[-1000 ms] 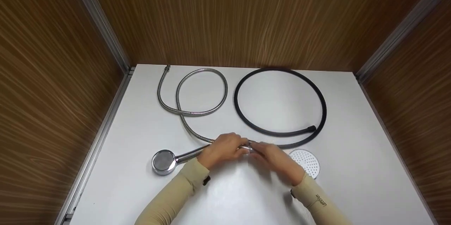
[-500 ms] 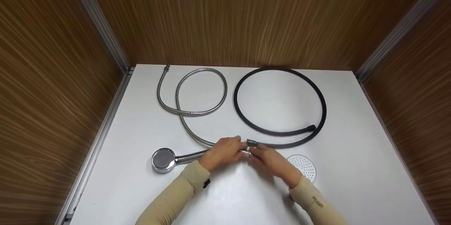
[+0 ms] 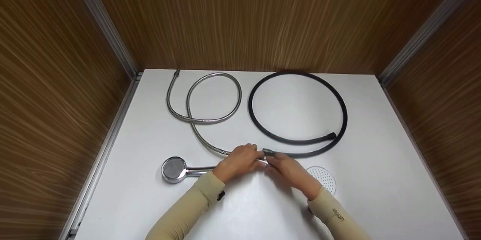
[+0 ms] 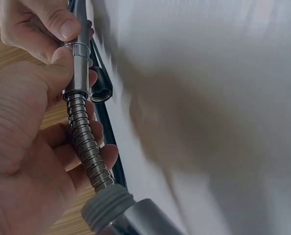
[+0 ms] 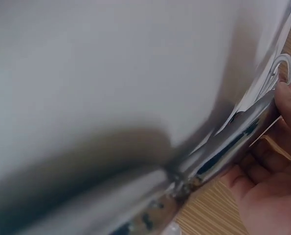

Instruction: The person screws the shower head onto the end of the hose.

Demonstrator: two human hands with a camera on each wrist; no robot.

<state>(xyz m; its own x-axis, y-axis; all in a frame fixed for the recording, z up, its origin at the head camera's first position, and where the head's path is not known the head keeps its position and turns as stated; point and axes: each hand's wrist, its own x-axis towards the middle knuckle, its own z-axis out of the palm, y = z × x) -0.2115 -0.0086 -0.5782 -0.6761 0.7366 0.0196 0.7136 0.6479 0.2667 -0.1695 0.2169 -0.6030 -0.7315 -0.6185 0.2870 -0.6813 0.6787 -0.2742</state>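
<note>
In the head view, my left hand [image 3: 238, 161] and right hand [image 3: 291, 172] meet near the table's front middle. My left thumb and fingers pinch the metal end nut [image 4: 79, 73] of a silver shower hose [image 3: 206, 121]; the ribbed hose runs along the palm. Against that nut sits the end of a chrome handle [image 5: 233, 147], which my right hand holds between thumb and fingers. This handle belongs to a shower head with a white dotted face [image 3: 321, 178], partly behind my right forearm. Another shower head, grey-faced [image 3: 174, 168], lies left, its grey threaded end [image 4: 108, 208] beside my left hand.
A black hose [image 3: 297, 142] lies looped on the right of the white table [image 3: 375, 138], its near end fitting [image 3: 267, 152] just beyond my fingertips. Wood-grain panels [image 3: 233, 18] close in the back and both sides.
Both hands have shifted slightly toward me, uncovering the black hose's near end fitting. The white-faced shower head has moved slightly left and nearer; the grey-faced one's handle has swung a little toward me.
</note>
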